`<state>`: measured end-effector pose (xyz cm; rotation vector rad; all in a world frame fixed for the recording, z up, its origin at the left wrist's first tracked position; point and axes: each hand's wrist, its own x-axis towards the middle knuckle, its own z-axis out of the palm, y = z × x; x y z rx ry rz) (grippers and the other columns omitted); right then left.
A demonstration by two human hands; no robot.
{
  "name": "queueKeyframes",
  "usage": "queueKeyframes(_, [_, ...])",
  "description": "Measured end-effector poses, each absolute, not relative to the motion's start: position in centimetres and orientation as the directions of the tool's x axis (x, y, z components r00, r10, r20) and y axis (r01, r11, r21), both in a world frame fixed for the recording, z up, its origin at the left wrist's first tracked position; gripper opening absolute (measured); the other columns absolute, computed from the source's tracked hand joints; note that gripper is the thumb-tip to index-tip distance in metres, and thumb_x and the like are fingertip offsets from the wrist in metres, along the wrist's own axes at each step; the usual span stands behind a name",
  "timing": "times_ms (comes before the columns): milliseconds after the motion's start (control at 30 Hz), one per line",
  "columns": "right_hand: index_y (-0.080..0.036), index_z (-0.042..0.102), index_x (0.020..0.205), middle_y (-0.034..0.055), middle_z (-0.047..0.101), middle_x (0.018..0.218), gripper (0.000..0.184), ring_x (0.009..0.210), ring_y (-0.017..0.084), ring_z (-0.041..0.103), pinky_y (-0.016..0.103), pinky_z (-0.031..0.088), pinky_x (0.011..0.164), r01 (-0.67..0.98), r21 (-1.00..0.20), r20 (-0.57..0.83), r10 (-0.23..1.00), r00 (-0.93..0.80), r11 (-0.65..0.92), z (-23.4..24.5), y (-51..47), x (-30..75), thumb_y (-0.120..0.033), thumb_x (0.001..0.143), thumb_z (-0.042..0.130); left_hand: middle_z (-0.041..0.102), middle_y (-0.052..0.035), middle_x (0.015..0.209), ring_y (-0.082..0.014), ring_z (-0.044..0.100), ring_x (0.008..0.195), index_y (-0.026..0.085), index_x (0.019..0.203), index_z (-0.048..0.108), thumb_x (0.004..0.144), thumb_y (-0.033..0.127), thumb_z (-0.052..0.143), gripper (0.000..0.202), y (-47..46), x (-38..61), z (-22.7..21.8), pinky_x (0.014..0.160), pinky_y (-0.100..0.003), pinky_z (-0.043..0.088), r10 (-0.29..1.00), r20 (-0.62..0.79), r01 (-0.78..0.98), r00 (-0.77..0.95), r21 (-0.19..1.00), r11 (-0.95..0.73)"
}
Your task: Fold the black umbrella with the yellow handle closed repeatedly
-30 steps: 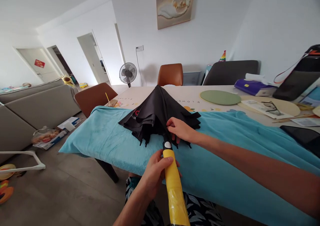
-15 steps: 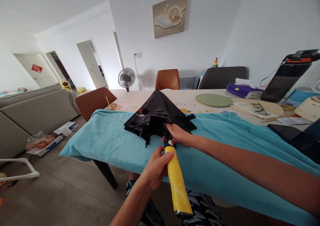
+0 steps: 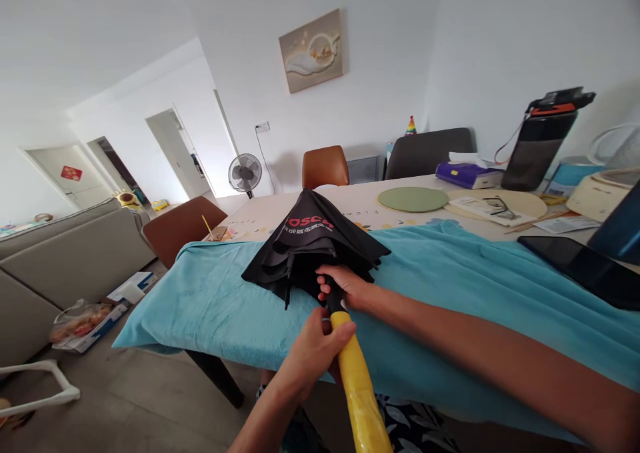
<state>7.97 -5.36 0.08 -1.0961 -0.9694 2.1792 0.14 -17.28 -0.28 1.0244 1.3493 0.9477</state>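
A black umbrella (image 3: 315, 229), half folded with its canopy loose, points away from me over a turquoise blanket (image 3: 210, 299). Red and white lettering shows on its upper panel. Its long handle (image 3: 361, 386) is wrapped in yellow and runs down toward my lap. My right hand (image 3: 345, 286) is closed round the black part of the handle, just under the canopy. My left hand (image 3: 317, 346) grips the top end of the yellow section, thumb across it. The inner ribs and shaft are mostly hidden under the dark cloth.
On the table stand a dark bottle (image 3: 540, 139), a purple tissue box (image 3: 467, 174) and a green round mat (image 3: 413, 199). A black tablet-like device (image 3: 583, 269) lies at the right. Chairs (image 3: 325, 166) stand beyond; a fan (image 3: 245, 173) is farther back.
The umbrella has been turned about its shaft, bringing the red and white lettering to the top. Both hands stay on the handle. My view has shifted slightly.
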Motion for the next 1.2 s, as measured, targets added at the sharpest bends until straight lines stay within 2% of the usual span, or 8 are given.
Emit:
queueKeyframes(100, [-0.018, 0.043, 0.061, -0.0047, 0.042, 0.041, 0.020, 0.036, 0.009, 0.044, 0.023, 0.046, 0.042, -0.187, -0.790, -0.413, 0.732, -0.542, -0.584, -0.8, -5.0, 8.1, -0.021, 0.080, 0.050, 0.055, -0.0022, 0.070, -0.0141, 0.053, 0.051, 0.021, 0.088, 0.047, 0.076, 0.046, 0.050, 0.028, -17.4, -1.3, 0.9, 0.040, -0.025, 0.039, 0.981, -0.175, 0.152, -0.084, 0.971, 0.186])
queueKeyframes(233, [-0.017, 0.043, 0.063, -0.0051, 0.045, 0.048, 0.017, 0.035, 0.006, 0.038, 0.027, 0.048, 0.044, -0.259, -0.789, -0.363, 0.763, -0.534, -0.557, -1.5, -4.7, 8.0, -0.015, 0.078, 0.051, 0.055, 0.0001, 0.068, -0.0144, 0.056, 0.063, 0.020, 0.089, 0.049, 0.080, 0.040, 0.046, 0.022, -16.7, -3.2, 5.7, 0.060, -0.028, 0.048, 0.823, 0.352, 0.428, -0.446, 0.892, -0.149])
queueKeyframes(300, [-0.017, 0.044, 0.062, -0.0046, 0.045, 0.049, 0.017, 0.035, 0.006, 0.038, 0.028, 0.048, 0.043, -0.261, -0.790, -0.355, 0.760, -0.544, -0.555, -1.6, -4.7, 7.9, -0.015, 0.077, 0.052, 0.060, -0.0019, 0.081, -0.0150, 0.058, 0.077, 0.019, 0.092, 0.054, 0.077, 0.035, 0.051, 0.021, -15.0, -3.4, 8.3, 0.074, -0.029, 0.047, 0.770, 0.509, 0.570, -0.384, 0.787, -0.236])
queueKeyframes(433, [-0.017, 0.044, 0.061, -0.0044, 0.043, 0.050, 0.017, 0.038, 0.007, 0.040, 0.028, 0.048, 0.043, -0.291, -0.794, -0.315, 0.770, -0.555, -0.534, -1.7, -5.0, 8.0, -0.015, 0.076, 0.051, 0.059, -0.0043, 0.109, -0.0195, 0.054, 0.101, 0.021, 0.103, 0.058, 0.069, 0.028, 0.061, 0.035, -10.0, -1.9, 10.8, 0.091, -0.033, 0.039, 0.911, 0.389, 0.596, 0.135, 0.702, -0.389])
queueKeyframes(600, [-0.018, 0.046, 0.068, -0.0046, 0.044, 0.052, 0.010, 0.040, 0.008, 0.041, 0.029, 0.049, 0.045, -0.336, -0.779, -0.294, 0.782, -0.550, -0.529, -1.8, -5.1, 8.3, -0.013, 0.076, 0.052, 0.053, -0.0064, 0.123, -0.0266, 0.043, 0.118, 0.021, 0.109, 0.060, 0.053, 0.021, 0.069, 0.056, -5.5, 0.0, 10.6, 0.101, -0.035, 0.028, 0.807, 0.016, 0.650, 0.591, 0.582, -0.488])
queueKeyframes(800, [-0.017, 0.044, 0.068, -0.0055, 0.042, 0.049, 0.011, 0.038, 0.008, 0.040, 0.029, 0.048, 0.043, -0.361, -0.783, -0.245, 0.785, -0.569, -0.506, -1.9, -5.1, 8.4, -0.014, 0.076, 0.051, 0.062, -0.0016, 0.110, -0.0200, 0.055, 0.101, 0.023, 0.118, 0.055, 0.069, 0.024, 0.054, 0.049, -4.3, -2.5, 11.6, 0.088, -0.029, 0.041, 0.828, -0.193, 0.837, 0.526, 0.291, -0.464])
queueKeyframes(1033, [-0.018, 0.045, 0.072, -0.0053, 0.042, 0.047, 0.010, 0.036, 0.008, 0.039, 0.026, 0.045, 0.041, -0.409, -0.759, -0.252, 0.808, -0.532, -0.507, -1.7, -5.2, 8.2, -0.023, 0.079, 0.049, 0.061, 0.0029, 0.112, -0.0164, 0.054, 0.102, 0.030, 0.116, 0.056, 0.078, 0.019, 0.041, 0.042, -5.0, -5.1, 6.7, 0.091, -0.029, 0.040, 0.872, 0.075, 0.860, 0.483, 0.143, -0.489])
queueKeyframes(1200, [-0.018, 0.045, 0.070, -0.0024, 0.044, 0.044, 0.016, 0.035, 0.011, 0.041, 0.028, 0.045, 0.041, -0.396, -0.769, -0.303, 0.831, -0.466, -0.502, -1.7, -5.2, 8.0, -0.029, 0.082, 0.043, 0.063, 0.0012, 0.106, -0.0144, 0.054, 0.100, 0.026, 0.107, 0.063, 0.077, 0.014, 0.041, 0.039, -5.3, -6.3, 3.6, 0.092, -0.028, 0.040, 0.891, 0.250, 0.873, 0.378, 0.224, -0.433])
